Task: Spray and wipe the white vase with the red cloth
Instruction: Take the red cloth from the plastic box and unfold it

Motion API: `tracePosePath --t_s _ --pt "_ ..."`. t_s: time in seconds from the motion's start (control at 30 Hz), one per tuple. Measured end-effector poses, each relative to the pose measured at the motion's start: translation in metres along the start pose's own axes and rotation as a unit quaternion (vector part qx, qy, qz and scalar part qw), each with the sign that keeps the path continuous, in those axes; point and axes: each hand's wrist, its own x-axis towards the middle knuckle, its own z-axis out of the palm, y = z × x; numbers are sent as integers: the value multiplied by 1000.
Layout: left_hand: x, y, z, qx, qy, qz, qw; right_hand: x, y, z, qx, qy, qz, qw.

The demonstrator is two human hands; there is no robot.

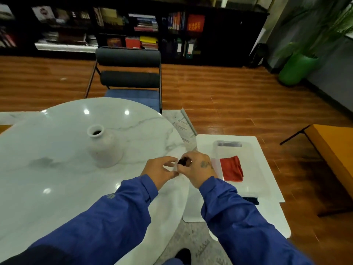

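White vase (105, 148) stands upright on the surface (57, 207), bare marble all around. At the right edge, right grip (196, 169) holds a small dark object (184, 161); left grip (160, 169) wide, just beside it. Red cloth (231, 168) lies in a clear tray (248, 150) further right.

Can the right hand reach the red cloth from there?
Probably yes. The red cloth lies uncovered in the clear tray just beside the right hand, with nothing between them. But its fingers already grip a small dark thing, so that likely has to go first.
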Motion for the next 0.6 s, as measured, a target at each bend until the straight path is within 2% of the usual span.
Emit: tracePosePath --t_s 0.27,0.53,0.6 --pt "-21 -32 -18 19 12 -19 1000 -10 -19 44 -37 -65 8 997" --pt "-20 -25 -42 78 -27 5 997 -18 -18 36 -10 -96 0 995" --pt "-13 -11 -55 87 -14 15 996 -17 -11 26 -8 -109 6 994"
